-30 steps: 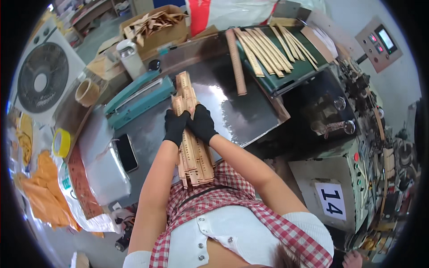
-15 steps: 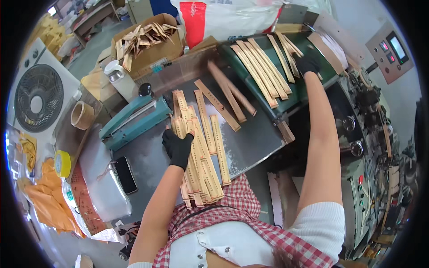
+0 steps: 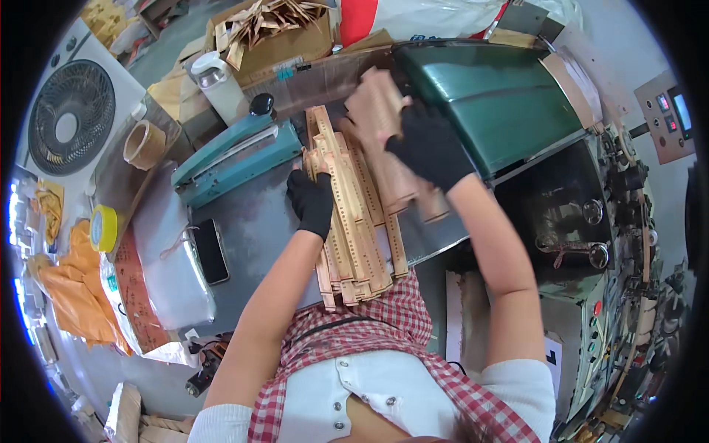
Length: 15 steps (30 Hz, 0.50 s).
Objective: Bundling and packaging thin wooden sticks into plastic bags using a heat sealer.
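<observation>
My left hand [image 3: 310,198], in a black fingerless glove, is closed round the left side of a long stack of pale wooden strips [image 3: 346,229] with rows of small dark marks. The stack lies on the grey tabletop, its near ends reaching over the front edge towards my checked apron. To its right, my right hand [image 3: 432,148], gloved the same way, grips a bunch of plain brownish wooden strips [image 3: 380,140]. Both this bunch and the hand are blurred by motion, and some fingers are hidden.
Right of the table sits a dark green rounded machine cover [image 3: 495,103]. A teal metal tool [image 3: 236,170], a phone [image 3: 211,251] and yellow tape [image 3: 103,227] are at the left. Behind stand a white bottle [image 3: 220,87] and a cardboard box [image 3: 288,40] of wood pieces.
My right hand has come left from the green cover to the table. The strips that lay on the cover are gone from it, and a bunch is now at that hand. My left hand stays on its stack.
</observation>
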Each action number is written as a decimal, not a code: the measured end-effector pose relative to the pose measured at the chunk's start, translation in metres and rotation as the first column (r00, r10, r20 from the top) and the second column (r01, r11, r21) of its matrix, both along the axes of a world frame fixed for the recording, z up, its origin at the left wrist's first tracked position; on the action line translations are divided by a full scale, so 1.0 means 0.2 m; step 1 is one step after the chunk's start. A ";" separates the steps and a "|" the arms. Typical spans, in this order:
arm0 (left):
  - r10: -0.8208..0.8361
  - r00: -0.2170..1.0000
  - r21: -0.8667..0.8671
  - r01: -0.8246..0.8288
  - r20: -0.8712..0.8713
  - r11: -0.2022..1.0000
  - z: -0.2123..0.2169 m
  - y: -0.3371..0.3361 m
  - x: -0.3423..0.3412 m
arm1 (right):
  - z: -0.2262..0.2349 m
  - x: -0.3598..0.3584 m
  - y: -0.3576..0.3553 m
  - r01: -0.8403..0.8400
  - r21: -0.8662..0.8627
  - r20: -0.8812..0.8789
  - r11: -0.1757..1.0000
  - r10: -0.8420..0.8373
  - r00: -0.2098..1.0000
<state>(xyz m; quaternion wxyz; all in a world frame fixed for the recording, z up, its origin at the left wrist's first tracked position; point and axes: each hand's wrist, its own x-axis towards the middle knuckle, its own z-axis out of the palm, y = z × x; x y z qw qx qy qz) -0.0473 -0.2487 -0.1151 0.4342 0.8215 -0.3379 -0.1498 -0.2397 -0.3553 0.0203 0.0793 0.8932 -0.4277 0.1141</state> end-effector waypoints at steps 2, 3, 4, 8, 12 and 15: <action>0.041 0.993 -0.008 -0.042 -0.106 0.999 0.03 0.01 0.01 | -0.16 0.14 0.09 0.129 -0.006 0.112 0.992 -0.128 0.985; 0.036 0.993 -0.012 -0.038 -0.111 0.999 0.05 0.00 -0.02 | -0.27 0.15 0.09 0.221 -0.060 0.142 0.974 -0.210 0.967; 0.008 0.998 0.035 -0.006 -0.064 0.999 0.07 0.00 -0.05 | -0.37 0.12 0.06 0.219 -0.061 0.141 0.974 -0.208 0.968; -0.061 0.987 0.119 0.080 -0.150 0.990 0.08 -0.01 -0.03 | -0.61 0.18 0.20 0.172 0.357 0.355 0.918 -0.303 0.885; -0.284 0.712 -0.093 0.295 -0.643 0.951 0.22 0.00 0.00 | -0.49 0.28 0.47 -0.254 0.698 0.664 0.669 -0.472 0.580; -0.359 0.435 -0.246 0.295 -0.826 0.923 0.16 0.11 -0.01 | -0.52 0.25 0.59 -0.682 0.694 0.552 0.232 -0.779 0.296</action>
